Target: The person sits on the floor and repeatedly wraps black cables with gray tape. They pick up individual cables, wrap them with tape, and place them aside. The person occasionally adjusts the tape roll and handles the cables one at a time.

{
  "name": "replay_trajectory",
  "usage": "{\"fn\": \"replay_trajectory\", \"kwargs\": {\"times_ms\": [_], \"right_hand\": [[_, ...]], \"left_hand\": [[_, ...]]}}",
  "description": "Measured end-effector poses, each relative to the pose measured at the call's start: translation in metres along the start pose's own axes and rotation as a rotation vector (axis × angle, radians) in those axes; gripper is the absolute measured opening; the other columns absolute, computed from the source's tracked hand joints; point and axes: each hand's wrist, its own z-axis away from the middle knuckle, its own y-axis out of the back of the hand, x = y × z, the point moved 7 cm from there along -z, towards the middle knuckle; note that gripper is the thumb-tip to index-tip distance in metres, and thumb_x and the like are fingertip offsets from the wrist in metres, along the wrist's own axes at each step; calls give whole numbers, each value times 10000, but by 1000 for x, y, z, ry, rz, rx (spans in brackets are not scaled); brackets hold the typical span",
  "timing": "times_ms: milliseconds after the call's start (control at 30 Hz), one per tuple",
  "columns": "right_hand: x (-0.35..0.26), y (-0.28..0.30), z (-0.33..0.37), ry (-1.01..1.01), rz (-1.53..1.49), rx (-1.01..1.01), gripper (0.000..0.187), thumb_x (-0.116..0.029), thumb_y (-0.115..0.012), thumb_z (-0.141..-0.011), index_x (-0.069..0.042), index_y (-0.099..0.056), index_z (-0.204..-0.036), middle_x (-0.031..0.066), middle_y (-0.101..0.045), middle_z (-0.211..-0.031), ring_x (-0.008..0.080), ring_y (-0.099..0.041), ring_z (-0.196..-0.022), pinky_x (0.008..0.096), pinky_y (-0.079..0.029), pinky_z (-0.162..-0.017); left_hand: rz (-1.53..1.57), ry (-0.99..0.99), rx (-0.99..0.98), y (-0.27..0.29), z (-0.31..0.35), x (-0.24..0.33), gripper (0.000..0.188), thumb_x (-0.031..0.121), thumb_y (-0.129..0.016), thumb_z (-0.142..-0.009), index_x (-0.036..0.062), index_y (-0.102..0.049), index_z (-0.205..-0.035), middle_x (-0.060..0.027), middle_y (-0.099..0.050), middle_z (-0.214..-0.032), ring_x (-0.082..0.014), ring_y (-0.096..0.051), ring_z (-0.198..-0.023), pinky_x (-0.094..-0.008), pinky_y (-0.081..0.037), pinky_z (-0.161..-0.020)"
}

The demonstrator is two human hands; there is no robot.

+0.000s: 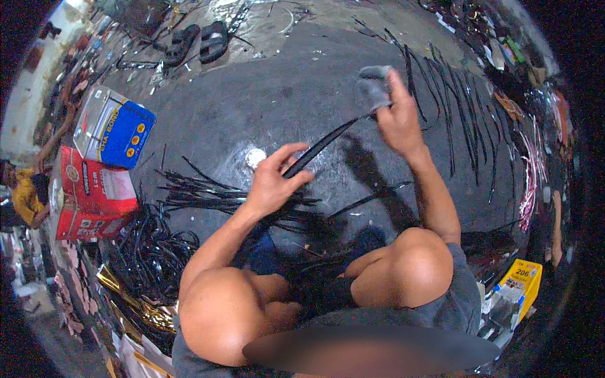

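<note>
A black strap-like strip point(329, 139) stretches slantwise between my two hands above the dark floor sheet. My left hand point(275, 178) grips its lower end between thumb and fingers. Up and to the right, my right hand point(401, 123) is closed around a soft grey thing point(376, 88), blurred by motion, perhaps a cloth; the strip's upper end meets that hand, and its exact hold there is unclear. Under my left forearm lies a bundle of similar black strips point(205, 194). A small round white item point(255, 158) sits just beyond my left hand.
At left stand a blue-and-silver tin point(126, 129) and a red box point(94, 195), beside a tangle of black strips point(154, 252). More strips point(450, 107) lie in rows at far right. Sandals point(213, 43) rest at the back; a yellow box point(526, 283) is near right. Another person point(26, 198) is at far left.
</note>
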Motion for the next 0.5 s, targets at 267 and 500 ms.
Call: {"fn": "replay_trajectory", "kwargs": {"times_ms": [267, 500], "right_hand": [[125, 1, -11, -122, 78, 12, 373, -89, -518, -855, 19, -516, -1211, 217, -642, -1076, 338, -658, -952, 391, -506, -817], [153, -32, 22, -314, 409, -141, 543, -179, -596, -834, 37, -469, -1316, 260, -595, -1208, 371, -594, -1118, 443, -465, -951]], "left_hand": [[318, 238, 71, 83, 37, -41, 233, 16, -709, -826, -28, -672, -1052, -2, -638, -764, -37, -548, -615, -192, -438, -555], [-1, 53, 354, 111, 7, -42, 174, 95, -679, -843, -15, -720, -971, -73, -703, -844, -123, -632, -752, -263, -500, -714]]}}
